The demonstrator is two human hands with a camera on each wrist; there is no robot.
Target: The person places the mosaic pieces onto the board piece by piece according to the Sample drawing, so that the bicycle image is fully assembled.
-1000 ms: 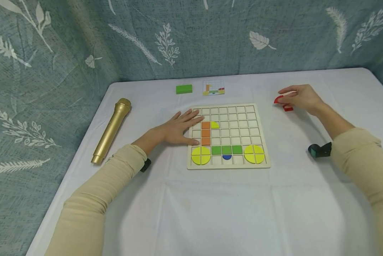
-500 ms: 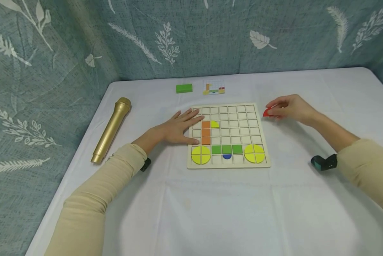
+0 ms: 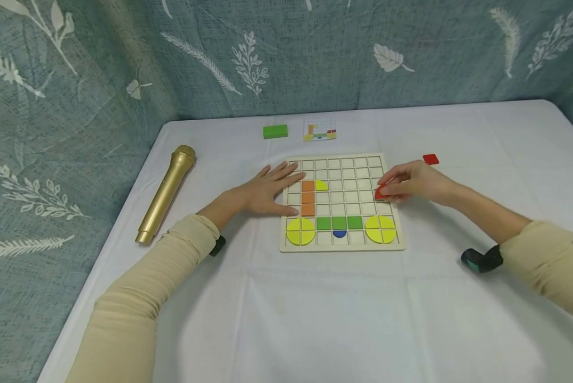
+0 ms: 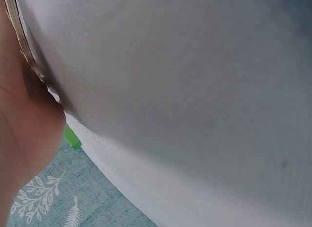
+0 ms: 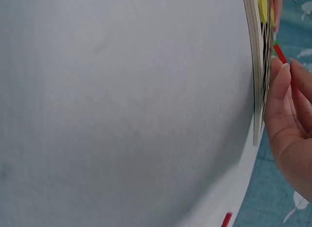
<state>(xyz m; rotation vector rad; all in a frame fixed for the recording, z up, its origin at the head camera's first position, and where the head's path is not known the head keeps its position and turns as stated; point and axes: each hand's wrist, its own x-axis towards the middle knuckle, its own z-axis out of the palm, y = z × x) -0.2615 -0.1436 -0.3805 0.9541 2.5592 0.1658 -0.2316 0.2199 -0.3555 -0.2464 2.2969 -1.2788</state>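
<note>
A wooden grid board (image 3: 348, 197) lies mid-table with yellow, orange, green and blue pieces set in its cells. My left hand (image 3: 269, 191) rests flat on its left edge, fingers spread. Over the right edge, my right hand (image 3: 420, 183) pinches a red piece (image 3: 380, 192) with a curved side between thumb and fingers; the right wrist view shows this red piece (image 5: 280, 53) tilted beside the board's edge. A red square piece (image 3: 431, 159) lies on the cloth beyond the right hand. The left wrist view shows mostly the palm (image 4: 29, 124) and white cloth.
Behind the board are a green block (image 3: 275, 132) and a small pattern card (image 3: 320, 130) printed with coloured shapes. A gold microphone (image 3: 166, 194) lies at the left. The white-covered table (image 3: 315, 319) meets a leaf-patterned curtain (image 3: 315, 58) at the back.
My right hand has carried the curved red piece left and nearer, from beside the red square to the board's right edge. The red square stays behind. My left hand has not moved.
</note>
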